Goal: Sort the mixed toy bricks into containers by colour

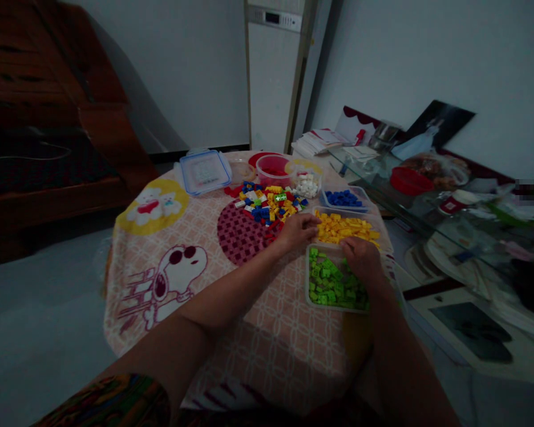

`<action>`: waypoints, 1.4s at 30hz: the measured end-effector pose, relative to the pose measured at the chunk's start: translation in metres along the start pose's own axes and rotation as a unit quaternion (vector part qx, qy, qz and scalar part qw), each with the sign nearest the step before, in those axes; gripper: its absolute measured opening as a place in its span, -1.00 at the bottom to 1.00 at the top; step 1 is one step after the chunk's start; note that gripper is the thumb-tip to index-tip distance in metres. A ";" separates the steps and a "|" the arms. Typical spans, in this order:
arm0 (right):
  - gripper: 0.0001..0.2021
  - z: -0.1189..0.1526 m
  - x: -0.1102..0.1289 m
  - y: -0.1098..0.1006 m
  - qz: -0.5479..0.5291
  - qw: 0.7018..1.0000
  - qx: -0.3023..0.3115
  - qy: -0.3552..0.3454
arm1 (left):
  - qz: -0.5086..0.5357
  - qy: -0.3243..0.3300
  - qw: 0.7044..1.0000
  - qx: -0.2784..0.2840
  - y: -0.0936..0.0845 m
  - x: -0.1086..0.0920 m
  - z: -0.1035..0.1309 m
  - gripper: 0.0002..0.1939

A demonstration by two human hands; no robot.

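Note:
My left hand [299, 231] is at the left edge of a clear box [386, 244] of yellow toy bricks [345, 228]. Its fingers curl together, and anything between them is too small to make out. At the near edge of that box, over the far right part of a box [308, 292] of green bricks [331, 281], is my right hand [360, 256]. Its fingers are closed, and what they may hold is hidden. A pile of mixed bricks [271, 204] in red, blue, yellow and white lies just beyond my left hand.
Behind are a box of blue bricks [343, 198], white bricks [307, 185], a round pink-red tub [273, 169] and a blue-rimmed lid [204, 172]. A patterned cloth [267, 350] covers the table. A cluttered glass table [382, 196] stands to the right, a wooden bench [102, 136] to the left.

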State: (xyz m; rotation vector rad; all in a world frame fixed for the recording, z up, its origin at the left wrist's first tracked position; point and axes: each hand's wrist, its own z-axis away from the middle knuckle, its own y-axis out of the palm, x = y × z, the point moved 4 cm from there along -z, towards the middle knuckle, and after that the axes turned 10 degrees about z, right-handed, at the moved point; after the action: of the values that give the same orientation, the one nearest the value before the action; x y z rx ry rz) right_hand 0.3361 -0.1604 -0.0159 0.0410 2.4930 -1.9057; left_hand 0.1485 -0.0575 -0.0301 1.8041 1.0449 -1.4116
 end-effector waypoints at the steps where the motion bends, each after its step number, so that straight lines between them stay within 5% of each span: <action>1: -0.72 0.000 0.000 0.000 0.000 1.000 -0.002 -0.002 | 0.024 0.001 1.000 0.005 0.003 0.002 0.000 -0.72; 6: -0.73 0.001 0.000 -0.001 0.002 1.000 -0.010 0.005 | 0.026 0.031 0.999 0.003 -0.012 -0.001 -0.006 -0.64; 14: -0.71 0.001 0.000 -0.001 0.019 1.000 -0.003 0.001 | -0.159 0.037 0.985 -0.055 -0.058 -0.013 -0.013 -0.72; 22: -0.71 0.000 -0.002 0.000 0.015 1.000 -0.009 -0.002 | -0.430 0.018 0.902 0.033 -0.039 -0.013 -0.005 -0.73; 29: -0.72 0.000 0.000 0.000 0.016 1.000 -0.008 0.003 | -0.509 -0.059 0.853 0.104 -0.031 -0.005 0.002 -0.74; 36: -0.72 0.000 -0.001 0.001 0.014 1.000 -0.002 -0.004 | -0.489 -0.045 0.865 0.103 -0.025 -0.002 0.002 -0.71; 42: -0.72 0.000 0.000 0.000 0.014 1.000 0.002 0.004 | -0.392 0.029 0.918 0.056 -0.019 -0.005 0.001 -0.76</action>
State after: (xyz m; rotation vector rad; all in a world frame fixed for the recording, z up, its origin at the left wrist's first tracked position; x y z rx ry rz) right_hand 0.3362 -0.1605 -0.0161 0.0826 2.4812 -1.9029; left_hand 0.1308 -0.0493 -0.0258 1.5599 1.8867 -1.8971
